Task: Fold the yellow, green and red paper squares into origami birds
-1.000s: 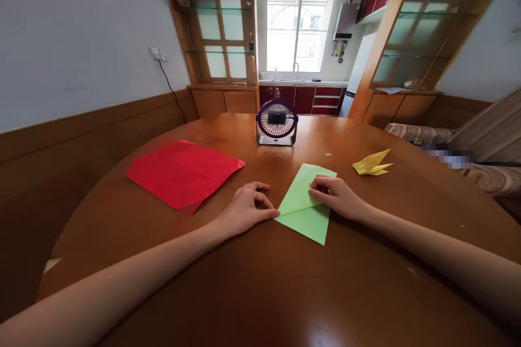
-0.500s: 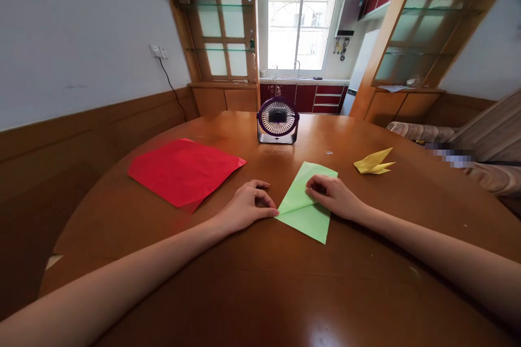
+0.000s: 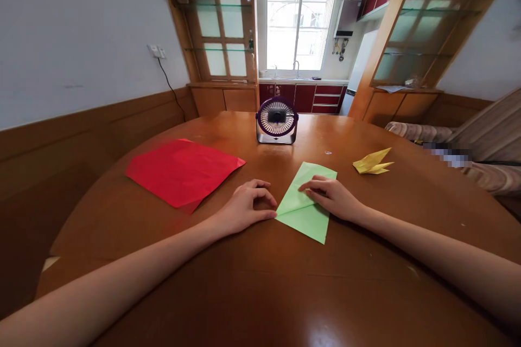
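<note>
A folded light-green paper lies flat on the round wooden table in front of me. My left hand rests on the table with its fingers curled, a fingertip pressing the paper's left corner. My right hand lies on top of the paper's right part, fingers stretched leftward along the fold and pressing it down. Neither hand lifts the paper.
A red paper sheet lies flat to the left. A small purple desk fan stands at the table's far middle. A folded yellow paper figure sits to the right. A striped sofa is beyond the table's right edge.
My right hand's fingers have slid a little to the left along the green paper's fold. My left hand has stayed at the paper's corner.
</note>
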### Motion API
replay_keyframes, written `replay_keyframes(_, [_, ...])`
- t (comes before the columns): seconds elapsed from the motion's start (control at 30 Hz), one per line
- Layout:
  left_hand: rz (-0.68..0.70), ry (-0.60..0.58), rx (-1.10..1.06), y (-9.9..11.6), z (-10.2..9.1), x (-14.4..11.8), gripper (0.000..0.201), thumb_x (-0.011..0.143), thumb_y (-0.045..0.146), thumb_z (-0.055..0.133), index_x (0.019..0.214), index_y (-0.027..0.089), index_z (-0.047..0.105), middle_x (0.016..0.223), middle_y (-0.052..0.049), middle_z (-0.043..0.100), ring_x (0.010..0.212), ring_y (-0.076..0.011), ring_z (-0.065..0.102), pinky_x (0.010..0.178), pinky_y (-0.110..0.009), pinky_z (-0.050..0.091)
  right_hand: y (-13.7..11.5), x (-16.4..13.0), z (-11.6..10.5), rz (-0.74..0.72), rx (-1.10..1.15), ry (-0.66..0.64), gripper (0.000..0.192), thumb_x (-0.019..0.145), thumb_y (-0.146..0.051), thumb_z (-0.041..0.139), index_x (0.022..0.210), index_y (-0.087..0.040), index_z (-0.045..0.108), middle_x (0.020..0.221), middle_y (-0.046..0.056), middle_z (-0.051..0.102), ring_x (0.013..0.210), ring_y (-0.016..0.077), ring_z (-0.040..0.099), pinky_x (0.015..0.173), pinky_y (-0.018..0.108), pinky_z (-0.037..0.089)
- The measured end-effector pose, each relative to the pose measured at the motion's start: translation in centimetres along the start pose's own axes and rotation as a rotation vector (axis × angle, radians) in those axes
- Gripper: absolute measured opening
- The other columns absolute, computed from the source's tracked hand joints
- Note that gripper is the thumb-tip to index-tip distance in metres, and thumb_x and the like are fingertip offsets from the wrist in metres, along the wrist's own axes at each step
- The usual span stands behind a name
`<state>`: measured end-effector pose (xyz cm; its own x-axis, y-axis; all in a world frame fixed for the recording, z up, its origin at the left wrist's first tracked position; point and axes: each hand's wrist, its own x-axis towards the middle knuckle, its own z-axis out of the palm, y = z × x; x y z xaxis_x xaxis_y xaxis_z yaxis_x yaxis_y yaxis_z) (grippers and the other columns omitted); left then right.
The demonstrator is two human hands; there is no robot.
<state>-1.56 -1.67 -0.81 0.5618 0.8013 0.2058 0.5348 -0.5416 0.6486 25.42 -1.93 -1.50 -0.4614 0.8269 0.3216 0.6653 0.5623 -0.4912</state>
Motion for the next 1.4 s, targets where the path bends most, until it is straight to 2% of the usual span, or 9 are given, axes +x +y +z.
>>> replay_keyframes(0.1, [0.161,-0.069,-0.034,-0.28,0.09,-0.03,0.024,0.084,0.027,0.068,0.108,0.027,0.071,0.137,-0.007,0.053,0.130,-0.0239,0.047,0.109,-0.042,0.038,0.18,-0.02,0.06,-0.017,0.007,-0.004,0.029,0.094,-0.026,0.045,0.107,-0.021,0.071,0.088,0.005,0.060,0.074,0.0146,0.056,0.069,0.028,0.044])
replay_keyframes(0.23, [0.339,-0.192,0.034,-0.42,0.19,-0.07,0.030,0.096,0.021,0.050,0.120,0.029,0.066,0.139,-0.003,0.054,0.133,-0.0188,0.046,0.118,-0.045,0.025,0.45,0.00,0.17,-0.023,0.007,-0.007,0.029,0.094,-0.025,0.046,0.109,-0.021,0.071,0.090,0.006,0.060,0.077,0.0157,0.058,0.073,0.030,0.045])
replay_keyframes(0.37, [0.428,-0.207,0.104,-0.62,0.22,-0.13,0.034,0.098,0.020,0.043,0.126,0.027,0.062,0.135,-0.004,0.058,0.131,-0.0172,0.048,0.118,-0.043,0.027,0.40,0.06,0.16,-0.005,-0.015,-0.014,0.030,0.094,-0.025,0.046,0.110,-0.021,0.071,0.090,0.006,0.060,0.078,0.0161,0.058,0.074,0.031,0.046])
replay_keyframes(0.5, [0.419,-0.199,0.109,-0.81,0.24,-0.18,0.033,0.098,0.022,0.044,0.125,0.027,0.062,0.137,-0.004,0.057,0.132,-0.0171,0.048,0.117,-0.041,0.029,0.24,0.15,0.14,0.005,-0.059,-0.027,0.032,0.095,-0.024,0.045,0.114,-0.022,0.070,0.091,0.006,0.060,0.078,0.0158,0.058,0.074,0.030,0.046])
replay_keyframes(0.7, [0.333,-0.199,0.094,-0.73,0.20,-0.23,0.031,0.097,0.023,0.047,0.121,0.029,0.066,0.142,-0.004,0.051,0.136,-0.0191,0.043,0.115,-0.040,0.031,0.05,0.27,0.13,0.016,-0.162,-0.077,0.039,0.095,-0.019,0.040,0.125,-0.025,0.063,0.091,0.006,0.058,0.079,0.0162,0.057,0.075,0.030,0.045])
replay_keyframes(1.1, [0.308,-0.214,0.095,-0.76,0.23,-0.17,0.031,0.097,0.024,0.047,0.121,0.031,0.065,0.143,-0.002,0.050,0.136,-0.0199,0.042,0.115,-0.042,0.030,-0.30,0.44,0.09,0.023,-0.230,-0.098,0.042,0.095,-0.017,0.038,0.128,-0.027,0.061,0.093,0.006,0.058,0.080,0.0162,0.058,0.075,0.029,0.045])
replay_keyframes(1.4, [0.241,-0.213,-0.001,-0.32,0.18,-0.15,0.028,0.095,0.024,0.051,0.115,0.032,0.069,0.140,-0.003,0.052,0.132,-0.0217,0.046,0.112,-0.042,0.034,-0.34,0.48,0.03,-0.001,-0.280,-0.112,0.045,0.093,-0.014,0.038,0.129,-0.028,0.060,0.091,0.006,0.058,0.078,0.0160,0.056,0.073,0.028,0.043])
